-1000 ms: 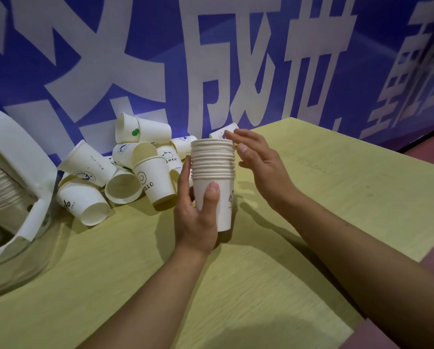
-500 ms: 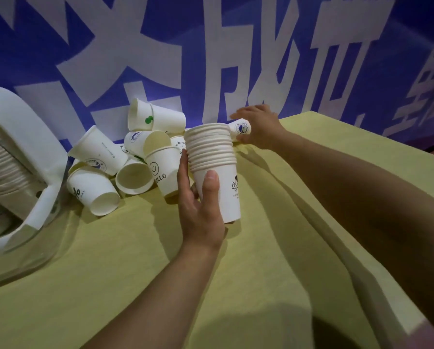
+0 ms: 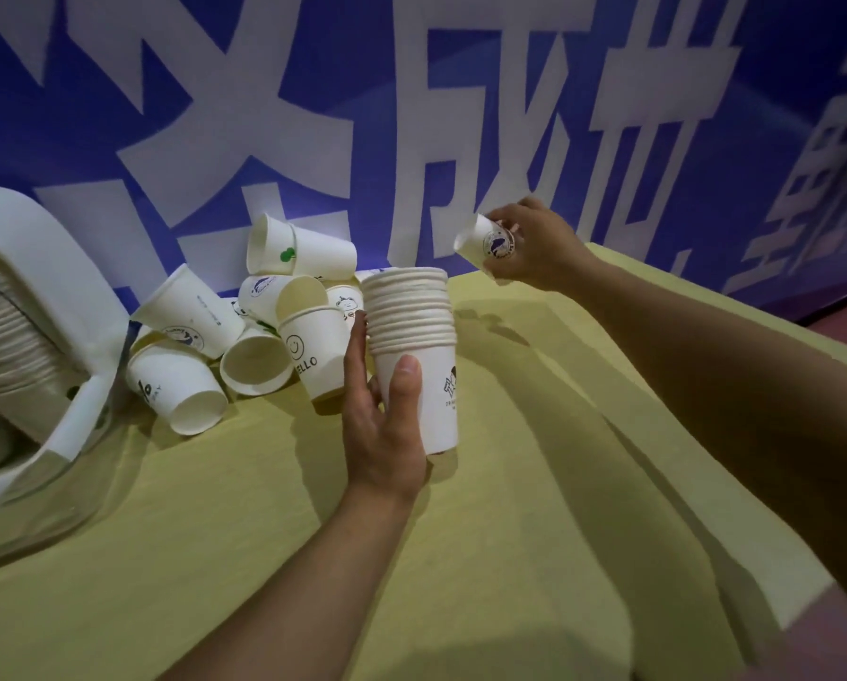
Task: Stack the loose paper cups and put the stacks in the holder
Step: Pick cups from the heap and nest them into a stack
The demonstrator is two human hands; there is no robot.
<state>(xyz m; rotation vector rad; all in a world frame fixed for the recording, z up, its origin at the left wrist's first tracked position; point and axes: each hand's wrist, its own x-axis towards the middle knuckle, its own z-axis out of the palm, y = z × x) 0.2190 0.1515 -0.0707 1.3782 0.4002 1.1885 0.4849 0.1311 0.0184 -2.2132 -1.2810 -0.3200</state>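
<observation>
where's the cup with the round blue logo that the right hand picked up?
In the head view, upper right of centre: the single cup is held in the air by the right hand, above and right of the stack gripped by the left hand.

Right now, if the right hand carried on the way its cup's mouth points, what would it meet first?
Probably the stack in the left hand: the right hand holds its cup mouth toward the left, above the stack's rim. Depth is unclear.

**Paper, plastic and matt surfaces**

You have matt white paper in the stack of cups (image 3: 414, 346), with rolled rims, and in the printed cup (image 3: 485, 244) and loose cups (image 3: 244, 336). The holder (image 3: 82, 336) looks like smooth white plastic. The table (image 3: 509, 484) shows a matt yellow-green top with faint grain. The banner (image 3: 411, 115) looks smooth.
</observation>
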